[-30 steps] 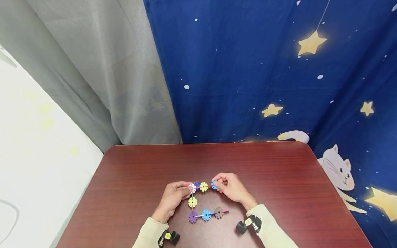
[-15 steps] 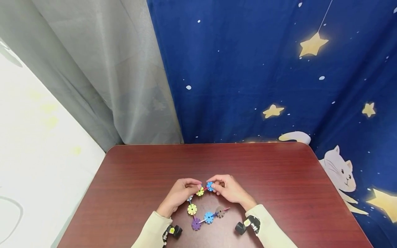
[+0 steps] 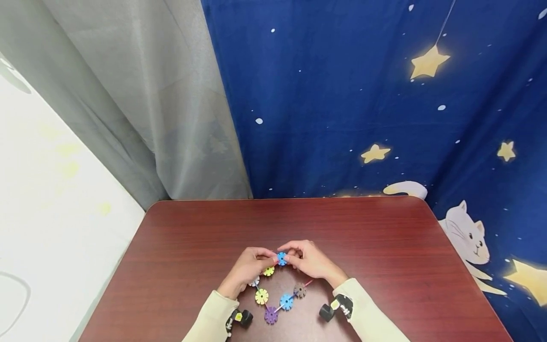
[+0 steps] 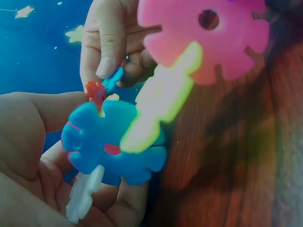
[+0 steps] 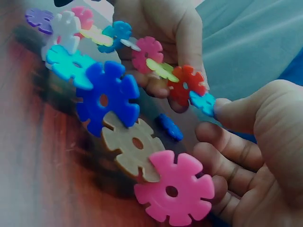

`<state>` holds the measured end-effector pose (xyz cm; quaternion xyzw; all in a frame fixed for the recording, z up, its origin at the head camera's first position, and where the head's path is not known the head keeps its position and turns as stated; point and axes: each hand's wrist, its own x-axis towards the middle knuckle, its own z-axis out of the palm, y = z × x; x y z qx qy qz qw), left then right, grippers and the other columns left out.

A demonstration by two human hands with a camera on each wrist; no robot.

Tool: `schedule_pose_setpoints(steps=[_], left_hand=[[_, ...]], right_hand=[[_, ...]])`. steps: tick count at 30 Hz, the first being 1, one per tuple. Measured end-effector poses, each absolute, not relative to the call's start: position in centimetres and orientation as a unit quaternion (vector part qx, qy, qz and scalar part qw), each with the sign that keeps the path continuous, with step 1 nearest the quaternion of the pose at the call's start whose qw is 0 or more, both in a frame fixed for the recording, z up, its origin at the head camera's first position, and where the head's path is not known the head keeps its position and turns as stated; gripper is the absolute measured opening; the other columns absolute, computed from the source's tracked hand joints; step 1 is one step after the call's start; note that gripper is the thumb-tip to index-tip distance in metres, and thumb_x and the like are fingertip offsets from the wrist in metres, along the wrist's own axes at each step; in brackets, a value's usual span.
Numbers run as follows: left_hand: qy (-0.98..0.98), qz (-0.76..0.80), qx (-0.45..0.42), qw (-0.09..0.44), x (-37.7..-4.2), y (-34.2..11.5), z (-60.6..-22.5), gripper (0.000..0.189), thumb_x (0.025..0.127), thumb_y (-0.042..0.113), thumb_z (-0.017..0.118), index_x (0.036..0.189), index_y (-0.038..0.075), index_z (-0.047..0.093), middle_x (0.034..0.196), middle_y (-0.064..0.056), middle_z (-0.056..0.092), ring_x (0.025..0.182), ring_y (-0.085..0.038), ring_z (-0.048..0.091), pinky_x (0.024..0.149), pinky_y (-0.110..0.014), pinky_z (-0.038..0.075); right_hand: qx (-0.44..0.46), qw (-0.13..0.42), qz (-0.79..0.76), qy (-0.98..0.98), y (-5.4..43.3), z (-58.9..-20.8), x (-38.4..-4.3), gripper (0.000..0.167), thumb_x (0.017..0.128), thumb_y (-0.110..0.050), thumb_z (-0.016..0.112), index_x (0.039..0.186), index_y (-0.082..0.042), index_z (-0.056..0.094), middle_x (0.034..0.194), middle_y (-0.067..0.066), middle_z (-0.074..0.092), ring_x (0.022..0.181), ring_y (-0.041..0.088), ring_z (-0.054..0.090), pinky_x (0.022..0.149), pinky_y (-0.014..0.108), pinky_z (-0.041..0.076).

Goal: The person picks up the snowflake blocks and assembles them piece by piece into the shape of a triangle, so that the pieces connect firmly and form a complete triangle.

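Note:
A chain of interlocking plastic snowflake discs curves over the table between my hands. My left hand [image 3: 248,266] grips it near the far end, fingertips at a red disc [image 5: 187,85]. With thumb and fingers my right hand [image 3: 309,261] pinches the light blue end disc [image 3: 282,259], right beside the left fingertips. Down the near side run a yellow disc [image 3: 262,297], a purple disc [image 3: 271,315], a blue disc [image 3: 286,301] and a brown disc [image 3: 300,290]. A pink disc [image 5: 175,189] forms the other end, near the right wrist. The left fingers hide part of the chain.
A separate dark blue disc [image 5: 169,126] shows between the hands in the right wrist view. The brown table [image 3: 363,228] reaches back to a grey curtain [image 3: 179,118] and a blue starry curtain [image 3: 320,118]. Each wrist wears a black camera mount [image 3: 326,312].
My left hand has slid from the white disc along the chain toward the light blue end. The right hand has moved left, bringing the hands together, and the chain's left side has swung nearer me.

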<state>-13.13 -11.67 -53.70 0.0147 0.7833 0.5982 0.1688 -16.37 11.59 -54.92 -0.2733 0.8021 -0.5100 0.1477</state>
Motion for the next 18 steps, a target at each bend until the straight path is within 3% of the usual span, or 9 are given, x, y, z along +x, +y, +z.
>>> schedule_pose_setpoints(steps=[8, 18], left_hand=[[0.785, 0.596, 0.005, 0.169, -12.6, -12.1, -53.7, 0.017, 0.095, 0.019, 0.078, 0.101, 0.003, 0.079, 0.081, 0.003, 0.071, 0.060, -0.007, 0.047, 0.050, -0.021, 0.039], [0.782, 0.600, 0.003, 0.166, -12.2, -12.4, -53.2, 0.020, 0.095, 0.020, 0.078, 0.100, 0.000, 0.077, 0.088, 0.002, 0.070, 0.078, -0.011, 0.057, 0.064, -0.022, 0.047]], right_hand=[[-0.279, 0.106, -0.450, 0.842, 11.1, -55.0, -18.1, 0.018, 0.105, -0.015, 0.065, 0.119, -0.016, 0.077, 0.082, -0.003, 0.073, 0.066, 0.004, 0.064, 0.061, 0.022, 0.054], [-0.361, 0.065, -0.287, 0.885, 9.1, -54.9, -19.4, 0.030, 0.092, -0.018, 0.080, 0.122, -0.023, 0.079, 0.088, -0.010, 0.063, 0.079, 0.002, 0.054, 0.073, 0.019, 0.048]])
